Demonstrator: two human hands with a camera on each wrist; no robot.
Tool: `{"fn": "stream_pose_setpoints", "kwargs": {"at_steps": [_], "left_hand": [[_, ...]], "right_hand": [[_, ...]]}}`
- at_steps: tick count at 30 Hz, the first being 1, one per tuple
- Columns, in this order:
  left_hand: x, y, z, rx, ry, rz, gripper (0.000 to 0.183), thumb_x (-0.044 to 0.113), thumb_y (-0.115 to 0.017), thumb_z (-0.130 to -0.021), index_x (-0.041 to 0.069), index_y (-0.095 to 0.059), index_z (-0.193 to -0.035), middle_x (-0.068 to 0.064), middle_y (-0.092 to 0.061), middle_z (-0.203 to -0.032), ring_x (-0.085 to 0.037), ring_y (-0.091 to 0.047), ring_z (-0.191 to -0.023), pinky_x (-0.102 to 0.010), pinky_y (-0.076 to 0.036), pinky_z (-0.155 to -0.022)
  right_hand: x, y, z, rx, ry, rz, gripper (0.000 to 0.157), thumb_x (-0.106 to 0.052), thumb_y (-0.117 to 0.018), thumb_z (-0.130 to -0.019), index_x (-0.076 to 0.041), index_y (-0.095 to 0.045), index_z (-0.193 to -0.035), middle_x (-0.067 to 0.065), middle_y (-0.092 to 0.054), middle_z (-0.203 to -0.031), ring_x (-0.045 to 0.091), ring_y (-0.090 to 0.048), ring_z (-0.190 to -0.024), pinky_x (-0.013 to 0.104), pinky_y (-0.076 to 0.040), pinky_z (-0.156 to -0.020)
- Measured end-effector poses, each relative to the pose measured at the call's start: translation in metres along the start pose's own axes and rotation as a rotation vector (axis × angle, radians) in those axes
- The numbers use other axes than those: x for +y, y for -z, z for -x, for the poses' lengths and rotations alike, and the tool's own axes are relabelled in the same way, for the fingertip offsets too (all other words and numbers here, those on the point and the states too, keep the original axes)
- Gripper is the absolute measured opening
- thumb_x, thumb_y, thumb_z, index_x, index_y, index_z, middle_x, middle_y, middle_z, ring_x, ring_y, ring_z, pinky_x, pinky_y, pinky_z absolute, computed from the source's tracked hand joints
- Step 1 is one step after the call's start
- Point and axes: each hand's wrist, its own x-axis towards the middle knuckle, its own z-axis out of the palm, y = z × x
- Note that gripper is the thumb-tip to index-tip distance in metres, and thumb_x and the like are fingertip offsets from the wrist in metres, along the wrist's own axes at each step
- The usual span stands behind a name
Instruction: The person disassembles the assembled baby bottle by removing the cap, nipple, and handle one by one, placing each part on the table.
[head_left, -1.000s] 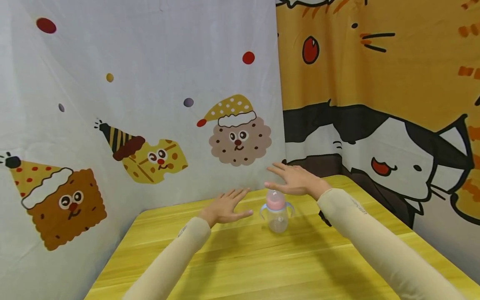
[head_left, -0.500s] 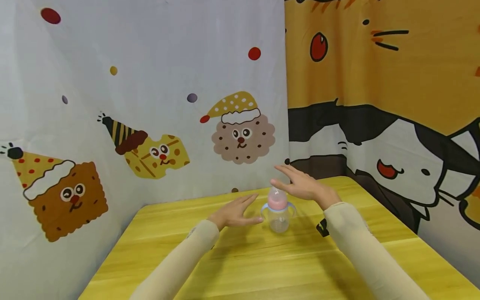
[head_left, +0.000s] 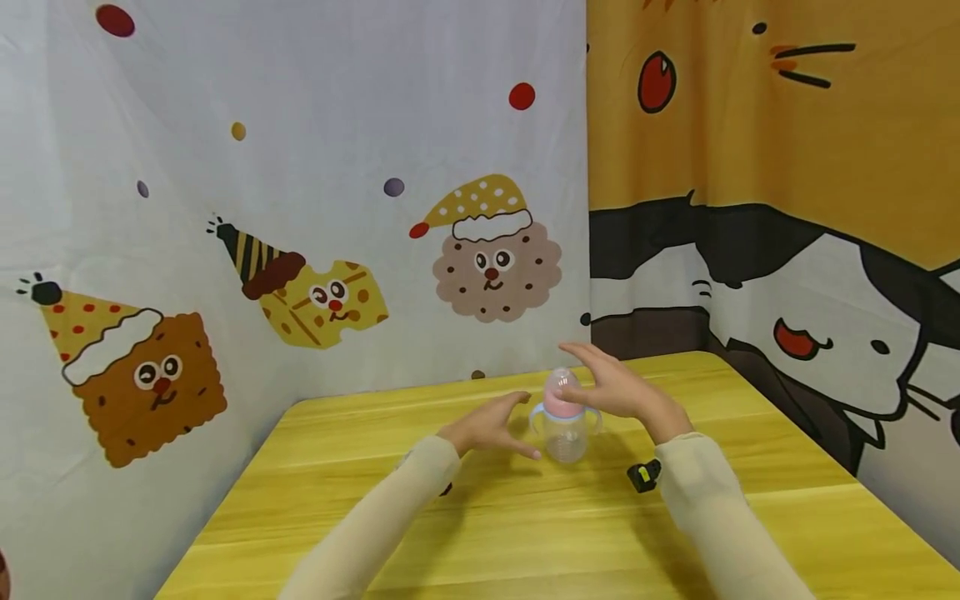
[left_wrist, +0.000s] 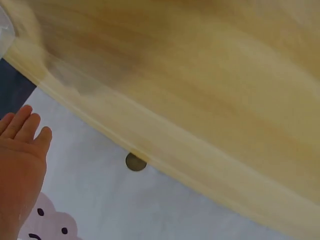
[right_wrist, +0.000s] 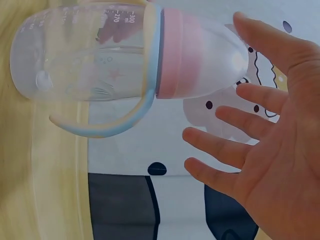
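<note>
A clear baby bottle [head_left: 566, 440] with a pink collar, a transparent cap and two pale blue handles stands upright on the table. My left hand [head_left: 489, 425] is just left of it, thumb and fingers spread apart, holding nothing. On the other side, my right hand [head_left: 622, 393] hovers with its thumb overlapping the collar in the head view. The right wrist view shows that hand's spread fingers [right_wrist: 215, 142] around the cap end, with a gap to the bottle [right_wrist: 117, 70]. In the left wrist view only a sliver of the bottle [left_wrist: 6, 32] shows at the corner.
The yellow wood-grain table [head_left: 480, 533] reaches back to a white curtain [head_left: 315, 100] with cartoon prints and an orange cat-print curtain [head_left: 720, 150] at right. A small black device [head_left: 643, 476] shows beside the right sleeve.
Both hands have come lower around the bottle; the left has moved closer to it and its thumb and fingers have spread. The bottle stays standing on the table. The view has shifted slightly.
</note>
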Motion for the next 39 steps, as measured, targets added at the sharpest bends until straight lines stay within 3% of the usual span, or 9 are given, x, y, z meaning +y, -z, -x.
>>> {"fn": "stream_pose_setpoints", "kwargs": {"at_steps": [6, 15, 24, 32, 39], "left_hand": [[-0.005, -0.010, -0.004, 0.004, -0.007, 0.183, 0.101, 0.041, -0.094, -0.081, 0.009, -0.039, -0.160, -0.012, -0.046, -0.163, -0.031, -0.043, -0.152, -0.054, -0.037, -0.123], [-0.004, -0.012, -0.014, 0.003, -0.026, 0.303, 0.092, 0.036, -0.092, -0.085, 0.014, -0.040, -0.158, -0.004, -0.049, -0.161, -0.028, -0.044, -0.151, -0.051, -0.038, -0.122], [0.004, -0.016, -0.028, -0.044, -0.087, 0.343, 0.099, 0.030, -0.092, -0.086, 0.017, -0.034, -0.165, 0.004, -0.042, -0.165, -0.018, -0.040, -0.153, -0.044, -0.034, -0.125], [0.006, -0.024, -0.037, -0.052, -0.159, 0.374, 0.092, 0.026, -0.094, -0.084, 0.026, -0.041, -0.159, 0.011, -0.059, -0.148, -0.008, -0.058, -0.133, -0.032, -0.046, -0.114], [0.006, -0.030, -0.039, -0.050, -0.175, 0.427, 0.088, 0.020, -0.094, -0.083, 0.024, -0.045, -0.157, 0.009, -0.062, -0.145, -0.008, -0.061, -0.129, -0.030, -0.049, -0.110]], "right_hand": [[0.003, -0.009, 0.001, -0.025, -0.027, -0.048, 0.083, -0.038, -0.075, -0.100, -0.007, -0.033, -0.165, 0.024, -0.035, -0.167, 0.051, -0.044, -0.145, 0.071, -0.039, -0.113], [-0.004, -0.014, -0.001, -0.030, -0.015, -0.091, 0.086, -0.035, -0.075, -0.100, -0.006, -0.030, -0.166, 0.024, -0.032, -0.169, 0.048, -0.034, -0.153, 0.071, -0.033, -0.118], [-0.005, -0.009, -0.001, 0.001, 0.001, -0.079, 0.085, -0.032, -0.075, -0.101, -0.004, -0.030, -0.166, 0.023, -0.033, -0.169, 0.047, -0.032, -0.155, 0.070, -0.031, -0.120], [-0.003, -0.001, 0.002, -0.005, 0.003, -0.097, 0.084, -0.035, -0.074, -0.102, -0.004, -0.029, -0.166, 0.022, -0.034, -0.169, 0.050, -0.042, -0.148, 0.069, -0.036, -0.117], [0.004, 0.008, 0.009, 0.007, -0.018, -0.126, 0.086, -0.034, -0.074, -0.101, -0.006, -0.027, -0.167, 0.022, -0.033, -0.169, 0.052, -0.047, -0.143, 0.069, -0.041, -0.113]]}}
